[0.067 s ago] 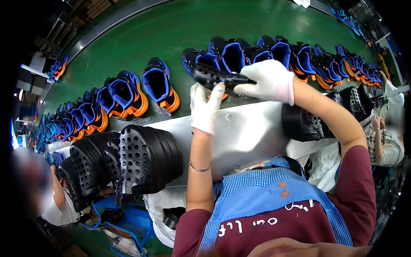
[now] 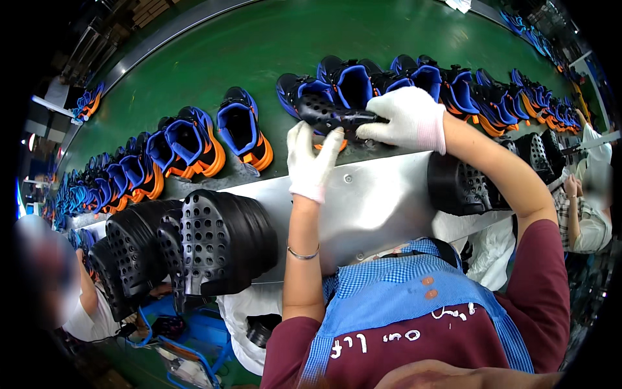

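Held over a black, blue and orange sneaker (image 2: 289, 88) is a black plastic shoe tree (image 2: 317, 111) dotted with holes. White-gloved, my right hand (image 2: 407, 118) is closed on its narrow end at the right. My left hand (image 2: 312, 162), also gloved, is just below the shoe tree, thumb and fingers spread around the sneaker's orange heel; whether it touches the heel I cannot tell. The shoe tree's front lies over the sneaker's opening and hides part of it.
Rows of matching sneakers (image 2: 188, 139) stand on the green conveyor belt (image 2: 259, 39) to both sides. On the metal ledge (image 2: 363, 201) before me, black shoe trees are stacked at left (image 2: 220, 240) and right (image 2: 463, 185). Other people work at far left and right.
My right hand and the shoe tree have shifted slightly to the right. My left hand's thumb has moved a little to the right, away from its fingers.
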Tool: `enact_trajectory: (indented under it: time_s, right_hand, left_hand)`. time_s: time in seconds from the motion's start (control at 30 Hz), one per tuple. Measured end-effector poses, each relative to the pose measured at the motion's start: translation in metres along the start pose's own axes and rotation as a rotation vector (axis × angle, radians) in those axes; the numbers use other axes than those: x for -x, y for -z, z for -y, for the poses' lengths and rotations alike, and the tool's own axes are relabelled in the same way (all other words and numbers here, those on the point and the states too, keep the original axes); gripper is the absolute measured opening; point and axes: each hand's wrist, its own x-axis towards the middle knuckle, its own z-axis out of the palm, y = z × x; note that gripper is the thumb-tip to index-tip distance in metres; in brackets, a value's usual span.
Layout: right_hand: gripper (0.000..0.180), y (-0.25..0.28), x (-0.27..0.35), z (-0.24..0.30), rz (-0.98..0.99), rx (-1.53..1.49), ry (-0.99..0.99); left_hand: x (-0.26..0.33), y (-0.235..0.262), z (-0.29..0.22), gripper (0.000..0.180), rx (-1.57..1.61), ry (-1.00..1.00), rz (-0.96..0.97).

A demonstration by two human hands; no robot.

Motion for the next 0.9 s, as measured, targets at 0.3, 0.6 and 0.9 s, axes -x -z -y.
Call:
enact_trajectory:
  time_s: [0.3,0.6,0.9]
  right_hand:
    - [0.053,0.024,-0.097,0.001,0.352,0.121,-0.015]
    - [0.029,-0.075,-0.125,0.043,0.278,0.508,0.091]
    - [0.027,-0.096,-0.151,0.011,-0.013,0.298,0.053]
  left_hand:
    - [-0.008,-0.023,0.032,0.033,-0.332,-0.172,0.073]
    - [-0.044,-0.02,0.027,0.047,-0.583,0.309,0.621]
    - [-0.069,-0.027,0.0,0.043,-0.653,0.398,0.762]
